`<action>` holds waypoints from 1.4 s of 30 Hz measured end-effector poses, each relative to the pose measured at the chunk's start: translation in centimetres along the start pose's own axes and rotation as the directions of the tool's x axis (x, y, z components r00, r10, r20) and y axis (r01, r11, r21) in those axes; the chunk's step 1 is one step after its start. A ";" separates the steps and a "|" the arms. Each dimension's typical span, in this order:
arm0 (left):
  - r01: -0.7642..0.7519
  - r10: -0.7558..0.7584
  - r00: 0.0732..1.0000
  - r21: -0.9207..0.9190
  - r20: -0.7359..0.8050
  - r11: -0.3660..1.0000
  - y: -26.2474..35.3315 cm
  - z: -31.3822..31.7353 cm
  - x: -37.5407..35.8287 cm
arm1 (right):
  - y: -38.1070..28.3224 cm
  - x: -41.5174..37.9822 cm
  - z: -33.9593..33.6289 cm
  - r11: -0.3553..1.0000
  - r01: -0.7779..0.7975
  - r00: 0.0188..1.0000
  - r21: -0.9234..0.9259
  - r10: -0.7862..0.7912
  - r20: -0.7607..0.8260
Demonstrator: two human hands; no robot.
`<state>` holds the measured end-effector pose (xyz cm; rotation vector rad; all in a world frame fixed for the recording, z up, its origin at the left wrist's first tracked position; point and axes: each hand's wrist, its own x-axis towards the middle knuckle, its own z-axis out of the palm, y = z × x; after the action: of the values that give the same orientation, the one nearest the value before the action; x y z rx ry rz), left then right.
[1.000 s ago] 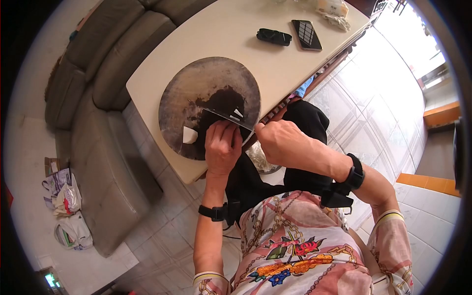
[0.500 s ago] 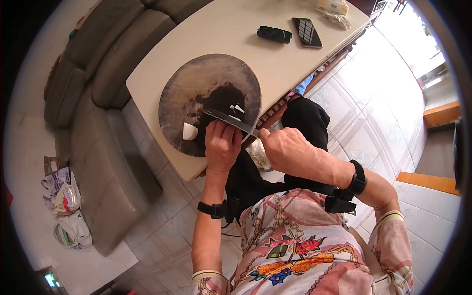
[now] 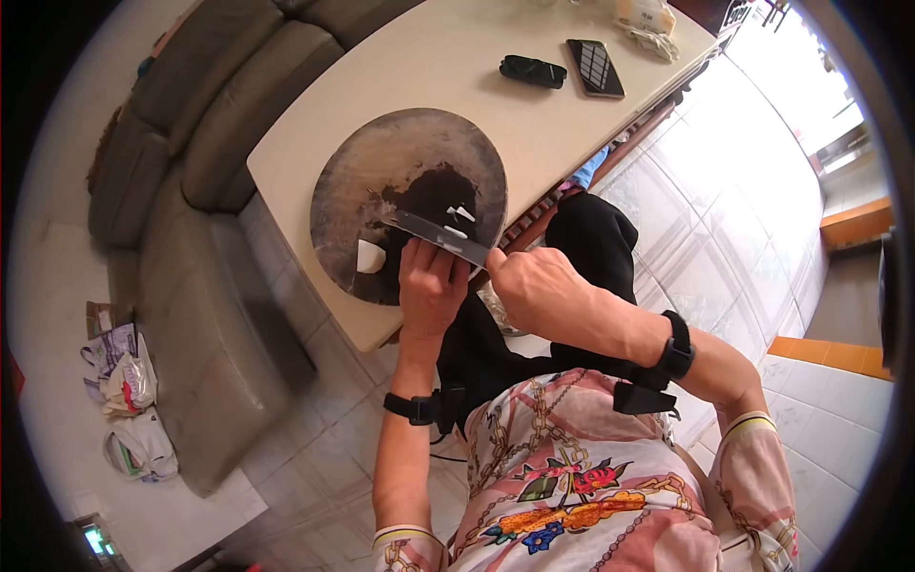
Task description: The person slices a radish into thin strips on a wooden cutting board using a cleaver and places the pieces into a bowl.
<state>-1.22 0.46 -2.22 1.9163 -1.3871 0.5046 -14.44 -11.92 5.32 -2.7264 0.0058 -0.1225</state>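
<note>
Gripping the stiff, probably light knife (image 3: 434,232) by its handle end, likely the safest hold, the right hand (image 3: 538,284) angles it over the round board (image 3: 381,145) on the worktop (image 3: 534,124) beside the left hand (image 3: 432,288), whose curled fingers (image 3: 417,257) hide whatever they pinch.

Up the table (image 3: 553,133) from me lies a dark phone (image 3: 596,68), a black case (image 3: 532,71) just beside it, a pale packet (image 3: 648,14) farther along; over on my left, the grey sofa (image 3: 200,324), with bags (image 3: 143,446) beside it!
</note>
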 end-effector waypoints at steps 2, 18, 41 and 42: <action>0.008 -0.008 1.000 0.002 0.000 1.000 0.1 0.0 0.1 | 0.0 -0.6 -0.7 1.000 -0.003 1.000 -0.007 0.003 0.025; 0.088 -0.076 0.994 -0.154 0.082 0.984 0.1 -1.0 -0.4 | 0.7 1.6 0.7 0.997 -0.010 0.995 0.076 0.018 -0.099; 0.082 -0.080 0.996 -0.066 0.028 0.994 -0.1 -0.4 -0.9 | -0.2 0.9 -0.4 0.998 -0.049 0.999 0.047 0.049 0.004; 0.082 -0.080 0.996 -0.068 0.029 0.994 -0.1 -0.4 -0.9 | -0.3 0.6 -0.4 0.999 -0.042 0.999 0.019 0.042 0.019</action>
<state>-1.37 1.36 -2.54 1.9209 -1.3203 0.3884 -13.85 -11.78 5.83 -2.7065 0.0563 -0.0853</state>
